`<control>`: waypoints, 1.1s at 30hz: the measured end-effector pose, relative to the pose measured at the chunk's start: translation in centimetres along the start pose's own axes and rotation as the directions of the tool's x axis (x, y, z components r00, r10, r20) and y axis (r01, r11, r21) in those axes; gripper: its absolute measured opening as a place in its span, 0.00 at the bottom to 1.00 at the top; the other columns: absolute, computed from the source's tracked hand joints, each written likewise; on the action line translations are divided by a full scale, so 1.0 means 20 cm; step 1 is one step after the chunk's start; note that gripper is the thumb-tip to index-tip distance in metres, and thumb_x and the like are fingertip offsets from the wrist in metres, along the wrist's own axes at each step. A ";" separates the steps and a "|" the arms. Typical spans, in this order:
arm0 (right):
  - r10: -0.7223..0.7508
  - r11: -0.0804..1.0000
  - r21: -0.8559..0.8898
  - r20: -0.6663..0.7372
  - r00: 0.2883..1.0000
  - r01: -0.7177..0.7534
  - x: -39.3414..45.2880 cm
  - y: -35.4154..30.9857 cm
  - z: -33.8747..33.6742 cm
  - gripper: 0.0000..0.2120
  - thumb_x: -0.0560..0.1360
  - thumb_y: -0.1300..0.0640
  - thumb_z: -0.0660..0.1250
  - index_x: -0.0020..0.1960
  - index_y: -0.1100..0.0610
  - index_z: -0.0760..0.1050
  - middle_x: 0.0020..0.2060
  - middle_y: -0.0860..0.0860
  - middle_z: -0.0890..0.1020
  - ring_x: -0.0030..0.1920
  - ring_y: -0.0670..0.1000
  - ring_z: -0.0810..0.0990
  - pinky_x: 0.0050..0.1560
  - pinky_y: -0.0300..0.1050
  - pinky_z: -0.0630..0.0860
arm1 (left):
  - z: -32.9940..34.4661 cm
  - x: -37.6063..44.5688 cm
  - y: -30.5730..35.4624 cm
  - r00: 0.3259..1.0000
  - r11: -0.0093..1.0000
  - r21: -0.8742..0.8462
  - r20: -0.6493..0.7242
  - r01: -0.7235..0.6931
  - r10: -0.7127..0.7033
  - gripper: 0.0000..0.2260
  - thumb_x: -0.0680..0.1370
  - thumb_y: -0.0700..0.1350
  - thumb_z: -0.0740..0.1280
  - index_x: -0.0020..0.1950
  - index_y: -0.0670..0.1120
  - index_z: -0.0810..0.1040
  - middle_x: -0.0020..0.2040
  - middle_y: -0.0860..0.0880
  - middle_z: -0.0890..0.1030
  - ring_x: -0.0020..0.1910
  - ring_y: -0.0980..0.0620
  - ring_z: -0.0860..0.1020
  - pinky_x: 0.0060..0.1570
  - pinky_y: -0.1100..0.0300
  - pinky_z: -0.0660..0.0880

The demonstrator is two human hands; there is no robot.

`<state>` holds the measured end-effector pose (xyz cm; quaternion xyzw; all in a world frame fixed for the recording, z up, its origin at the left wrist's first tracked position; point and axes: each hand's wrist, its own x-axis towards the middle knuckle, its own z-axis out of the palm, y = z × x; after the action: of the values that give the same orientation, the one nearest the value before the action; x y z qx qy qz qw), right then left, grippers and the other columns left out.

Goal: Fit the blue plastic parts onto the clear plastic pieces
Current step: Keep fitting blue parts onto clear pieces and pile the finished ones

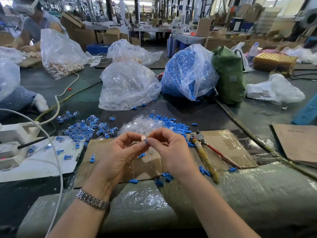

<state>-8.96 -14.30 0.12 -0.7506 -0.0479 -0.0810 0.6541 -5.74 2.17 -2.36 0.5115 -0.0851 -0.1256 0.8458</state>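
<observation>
My left hand (118,157) and my right hand (169,152) meet above the cardboard sheet (147,167), fingertips together. Between them sits a small blue plastic part (146,141), pinched by my right fingers; whether my left fingers hold a clear piece is hidden. A heap of clear plastic pieces (140,125) lies just beyond my hands. Loose blue parts (173,125) spread to its right. Fitted blue-and-clear pieces (85,128) lie scattered to the left.
A bag of clear pieces (127,86) and a bag of blue parts (187,73) stand behind the heaps. Pliers (204,146) lie on the cardboard at right. White cables and a white device (12,146) sit left. Another person (34,26) works at far left.
</observation>
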 end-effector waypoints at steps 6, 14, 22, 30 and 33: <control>-0.064 0.988 -0.137 0.047 0.997 0.070 -0.01 -0.02 -0.06 0.04 0.78 0.62 0.71 0.46 0.54 0.82 0.43 0.51 0.84 0.39 0.42 0.80 0.43 0.32 0.76 | 0.04 -0.02 0.01 1.000 0.995 0.095 0.011 0.027 -0.028 0.12 0.69 0.37 0.74 0.52 0.39 0.87 0.53 0.36 0.86 0.51 0.42 0.86 0.47 0.61 0.82; -0.219 0.894 -0.375 0.111 0.969 0.245 -0.02 0.00 -0.09 0.03 0.79 0.61 0.70 0.49 0.54 0.80 0.44 0.47 0.79 0.45 0.44 0.77 0.47 0.31 0.70 | 0.05 -0.03 0.02 0.999 0.993 0.109 0.004 0.039 -0.040 0.09 0.68 0.34 0.73 0.48 0.39 0.87 0.51 0.36 0.86 0.50 0.42 0.86 0.46 0.61 0.83; -0.133 0.944 -0.301 0.018 0.991 0.132 -0.02 0.01 -0.18 0.08 0.78 0.50 0.70 0.56 0.44 0.77 0.46 0.40 0.80 0.47 0.41 0.79 0.47 0.32 0.75 | 0.02 -0.03 0.02 0.999 0.992 0.125 0.034 0.023 -0.028 0.14 0.67 0.41 0.77 0.52 0.40 0.87 0.53 0.36 0.85 0.53 0.42 0.85 0.49 0.61 0.82; 0.361 0.166 -0.873 -0.379 0.852 -0.458 0.00 0.09 -0.53 0.28 0.76 0.36 0.67 0.63 0.57 0.72 0.64 0.58 0.71 0.66 0.60 0.69 0.63 0.59 0.72 | -0.01 0.00 -0.01 0.999 0.996 0.088 0.039 0.008 -0.012 0.15 0.68 0.40 0.78 0.54 0.39 0.86 0.54 0.34 0.84 0.54 0.40 0.85 0.51 0.59 0.82; 0.301 0.146 -0.911 -0.331 0.894 -0.386 0.02 0.08 -0.52 0.12 0.78 0.47 0.66 0.49 0.56 0.70 0.52 0.57 0.75 0.53 0.58 0.73 0.49 0.49 0.72 | 0.00 0.00 0.00 1.000 0.996 0.089 0.018 0.009 -0.011 0.12 0.70 0.38 0.76 0.53 0.39 0.86 0.54 0.34 0.84 0.53 0.40 0.85 0.50 0.58 0.82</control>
<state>-8.80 -24.88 -0.01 -0.9763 0.2067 0.0317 0.0549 -5.78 2.19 -2.40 0.5476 -0.0958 -0.1307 0.8209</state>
